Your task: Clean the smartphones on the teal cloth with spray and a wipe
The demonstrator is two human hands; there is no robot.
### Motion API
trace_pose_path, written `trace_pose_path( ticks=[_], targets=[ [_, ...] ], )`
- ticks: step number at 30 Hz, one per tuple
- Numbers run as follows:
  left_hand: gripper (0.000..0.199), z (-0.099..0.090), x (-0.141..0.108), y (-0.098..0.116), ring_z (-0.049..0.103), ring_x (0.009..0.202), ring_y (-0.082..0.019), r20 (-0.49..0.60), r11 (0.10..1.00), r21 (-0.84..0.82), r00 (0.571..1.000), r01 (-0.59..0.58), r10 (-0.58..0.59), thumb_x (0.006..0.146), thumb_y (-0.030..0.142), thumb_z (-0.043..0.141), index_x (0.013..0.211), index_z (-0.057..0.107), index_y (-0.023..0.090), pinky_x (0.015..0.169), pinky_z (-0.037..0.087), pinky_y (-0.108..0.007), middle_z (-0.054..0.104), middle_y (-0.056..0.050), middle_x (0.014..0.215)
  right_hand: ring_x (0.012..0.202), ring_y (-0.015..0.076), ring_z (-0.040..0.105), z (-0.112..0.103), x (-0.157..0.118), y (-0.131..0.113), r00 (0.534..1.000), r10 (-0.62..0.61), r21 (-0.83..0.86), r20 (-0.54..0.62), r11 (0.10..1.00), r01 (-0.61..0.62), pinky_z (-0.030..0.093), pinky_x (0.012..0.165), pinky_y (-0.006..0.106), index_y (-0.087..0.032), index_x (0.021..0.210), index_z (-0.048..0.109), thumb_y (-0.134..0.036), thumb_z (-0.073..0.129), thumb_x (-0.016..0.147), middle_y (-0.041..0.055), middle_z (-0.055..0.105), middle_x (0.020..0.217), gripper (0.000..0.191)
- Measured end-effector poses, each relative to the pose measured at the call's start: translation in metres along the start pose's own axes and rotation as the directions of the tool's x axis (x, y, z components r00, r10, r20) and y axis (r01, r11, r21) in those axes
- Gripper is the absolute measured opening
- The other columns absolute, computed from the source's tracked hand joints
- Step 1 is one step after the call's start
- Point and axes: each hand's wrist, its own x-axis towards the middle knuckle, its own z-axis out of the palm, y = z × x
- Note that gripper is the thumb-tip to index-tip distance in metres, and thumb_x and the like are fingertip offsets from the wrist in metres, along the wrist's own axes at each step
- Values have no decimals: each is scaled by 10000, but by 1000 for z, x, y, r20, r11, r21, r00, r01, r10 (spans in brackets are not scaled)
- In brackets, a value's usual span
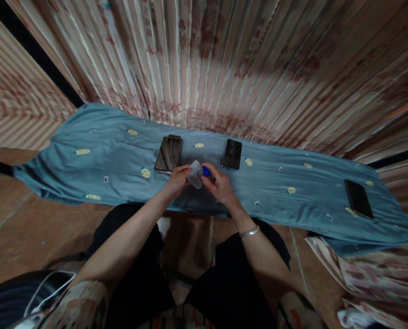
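Over the front of the blue cloth, my left hand (179,179) pinches the left edge of a pale translucent piece (196,174). Closed around a small blue object (206,171), my right hand (218,183) sits against the right side of that pale piece. What the blue object is cannot be made out. A dark phone-like device (169,154) lies just beyond my left hand, with a thin light edge at its near end. Another black phone (232,154) rests on the cloth beyond my right hand.
The patterned blue cloth (268,183) covers a long narrow surface. Far right on it lies a third black phone (359,198). Pleated curtains (204,68) hang behind. Dark bars stand at both ends. A white cable (53,273) is at the lower left.
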Motion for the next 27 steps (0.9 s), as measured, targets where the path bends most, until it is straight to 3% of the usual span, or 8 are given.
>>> trace_pose_path(
  ticks=[2, 7, 10, 14, 16, 20, 24, 27],
  targets=[
    [200, -1, 1, -1, 651, 577, -153, 4, 1000, 14, 1000, -14, 14, 629, 252, 905, 779, 792, 183, 553, 515, -250, 749, -16, 672, 832, 215, 735, 1, -2, -1, 1000, -14, -33, 18, 999, 14, 606, 853, 373, -319, 1353, 685, -331, 662, 913, 20, 776, 1217, 440],
    [161, -4, 4, -4, 644, 586, -162, 11, 1000, 19, 1000, -18, 18, 677, 250, 872, 793, 793, 172, 579, 511, -276, 737, -23, 682, 833, 220, 745, 2, -3, 0, 998, -14, -42, 54, 999, 16, 615, 881, 393, -321, 1381, 676, -328, 655, 922, 9, 788, 1170, 460],
    [172, -5, 5, -4, 651, 599, -161, -20, 1000, 17, 1000, -4, 4, 684, 234, 864, 817, 779, 166, 600, 529, -285, 735, -17, 691, 1019, 265, 765, -4, -2, 6, 999, -46, -60, 21, 997, 47, 604, 980, 434, -316, 1421, 659, -371, 635, 953, 33, 783, 1251, 472],
    [147, -7, 5, 0, 658, 609, -152, -79, 1000, -9, 997, 4, -5, 693, 175, 827, 825, 765, 161, 594, 534, -270, 743, -17, 697, 1206, 324, 726, -15, -1, 19, 997, -71, -274, -10, 960, 66, 551, 1103, 504, -216, 1523, 586, -319, 574, 961, 129, 738, 1393, 572],
    [142, -7, 3, 2, 649, 599, -147, -94, 1000, -15, 996, -4, 3, 683, 170, 820, 812, 761, 166, 574, 521, -258, 741, -10, 687, 1165, 356, 737, -17, -3, 26, 998, -60, -391, -1, 919, 54, 555, 1085, 544, -135, 1594, 497, -270, 556, 948, 200, 749, 1347, 663],
    [133, -4, -3, 6, 612, 568, -143, -80, 1000, -26, 997, 3, -5, 646, 179, 816, 771, 771, 174, 520, 474, -243, 726, -2, 648, 1165, 393, 730, -13, -5, 35, 998, -45, -494, 47, 867, 62, 566, 1056, 581, -88, 1648, 401, -261, 560, 950, 252, 741, 1334, 737],
    [61, 1, -9, 10, 629, 605, -164, -53, 995, -96, 998, 23, -29, 643, 152, 764, 695, 759, 184, 556, 507, -269, 731, -8, 663, 1284, 378, 687, -10, -3, 35, 997, -52, -445, 65, 892, 76, 527, 1132, 580, -88, 1598, 482, -244, 561, 947, 248, 699, 1425, 675],
    [50, 3, -13, 13, 634, 617, -157, -30, 991, -131, 999, 30, -34, 655, 136, 728, 670, 743, 181, 590, 528, -267, 728, -5, 674, 1322, 331, 674, -9, 4, 32, 997, -54, -242, -46, 969, 42, 487, 1190, 541, -161, 1401, 684, -316, 555, 973, 188, 727, 1405, 473]
  ],
)
